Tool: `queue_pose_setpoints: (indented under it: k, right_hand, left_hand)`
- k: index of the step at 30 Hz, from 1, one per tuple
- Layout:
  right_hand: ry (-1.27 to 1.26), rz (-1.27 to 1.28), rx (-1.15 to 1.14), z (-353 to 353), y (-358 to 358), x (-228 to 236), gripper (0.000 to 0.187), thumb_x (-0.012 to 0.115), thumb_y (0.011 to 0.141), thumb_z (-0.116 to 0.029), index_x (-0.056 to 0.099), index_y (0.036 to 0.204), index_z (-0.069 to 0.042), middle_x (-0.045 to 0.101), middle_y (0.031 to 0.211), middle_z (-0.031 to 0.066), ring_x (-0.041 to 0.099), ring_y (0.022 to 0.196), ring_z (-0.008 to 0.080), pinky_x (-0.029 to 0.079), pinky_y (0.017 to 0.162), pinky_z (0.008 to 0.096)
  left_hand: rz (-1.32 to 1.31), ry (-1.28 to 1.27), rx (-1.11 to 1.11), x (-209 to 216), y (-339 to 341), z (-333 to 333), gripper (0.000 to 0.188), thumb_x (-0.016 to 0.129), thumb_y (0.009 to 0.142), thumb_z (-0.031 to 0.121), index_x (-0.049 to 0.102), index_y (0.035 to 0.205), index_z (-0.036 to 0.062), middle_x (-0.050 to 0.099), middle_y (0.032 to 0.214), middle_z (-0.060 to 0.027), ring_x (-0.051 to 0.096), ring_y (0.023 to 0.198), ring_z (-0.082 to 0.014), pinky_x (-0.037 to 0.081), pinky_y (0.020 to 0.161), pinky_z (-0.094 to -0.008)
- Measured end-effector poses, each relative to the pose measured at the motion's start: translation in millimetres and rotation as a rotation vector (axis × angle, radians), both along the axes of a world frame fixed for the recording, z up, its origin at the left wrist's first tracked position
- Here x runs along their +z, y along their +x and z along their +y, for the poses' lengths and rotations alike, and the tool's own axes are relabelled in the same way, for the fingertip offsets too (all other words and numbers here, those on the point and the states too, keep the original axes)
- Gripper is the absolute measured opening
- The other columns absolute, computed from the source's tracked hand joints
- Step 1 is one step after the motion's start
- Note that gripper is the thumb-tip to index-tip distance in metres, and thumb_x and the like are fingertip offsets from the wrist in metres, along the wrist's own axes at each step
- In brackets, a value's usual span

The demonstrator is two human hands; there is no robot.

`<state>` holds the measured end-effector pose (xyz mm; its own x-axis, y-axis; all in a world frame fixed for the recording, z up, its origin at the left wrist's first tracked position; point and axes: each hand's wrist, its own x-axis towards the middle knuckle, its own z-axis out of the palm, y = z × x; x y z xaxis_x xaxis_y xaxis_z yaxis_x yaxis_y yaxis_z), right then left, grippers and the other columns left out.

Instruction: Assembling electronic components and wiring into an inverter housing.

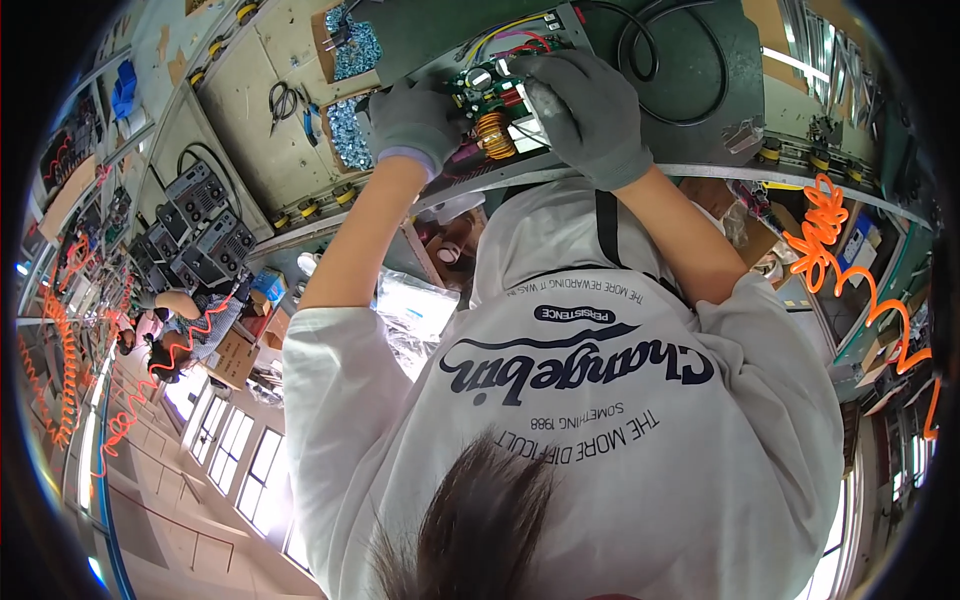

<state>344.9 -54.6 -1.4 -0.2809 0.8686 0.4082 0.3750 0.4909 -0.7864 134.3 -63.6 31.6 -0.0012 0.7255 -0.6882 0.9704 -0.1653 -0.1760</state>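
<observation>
An open, long metal device housing (583, 27) lies across the green work mat, with red, yellow and purple wires at its far end. In it sits a green circuit board (480, 98) bearing capacitors and a copper-wound ring coil (494, 135). My left hand (418, 122), in a grey glove, is closed at the board's left edge; its fingertips are partly hidden. My right hand (588, 112), gloved likewise, curls over the right side of the board, its thumb side toward the coil. Both hands appear to grip the board from its two sides.
Cardboard boxes of small blue parts (350, 133) stand left of the housing, near pliers (310, 122) and scissors (282, 104). A black cable (690, 118) loops on the mat (735, 75) at right. Orange coiled hoses (825, 235) hang at the right. Finished-looking black units (215, 245) stand at left.
</observation>
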Motion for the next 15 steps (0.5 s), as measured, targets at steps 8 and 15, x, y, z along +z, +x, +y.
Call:
queue_pose_setpoints:
  k: [8,15]
  right_hand:
    - [0.007,-0.006,0.055,4,1,5,0.019,0.063,0.09,-0.023,0.068,0.105,-0.012,0.065,0.091,0.0083,0.063,0.082,0.0301,0.052,0.067,0.0411]
    - [-0.228,0.124,0.082,-5,18,24,0.02,0.059,0.093,-0.018,0.068,0.106,-0.006,0.067,0.093,0.014,0.066,0.082,0.0339,0.053,0.072,0.0398]
  left_hand:
    - [0.009,0.022,0.064,-4,0,-1,0.029,0.069,0.086,0.044,0.079,0.102,0.0222,0.065,0.12,-0.0022,0.056,0.117,-0.0246,0.042,0.095,-0.045]
    - [-0.459,0.444,-0.082,25,41,-39,0.028,0.073,0.078,0.031,0.068,0.104,0.0216,0.061,0.119,-0.0022,0.06,0.108,-0.028,0.048,0.083,-0.045]
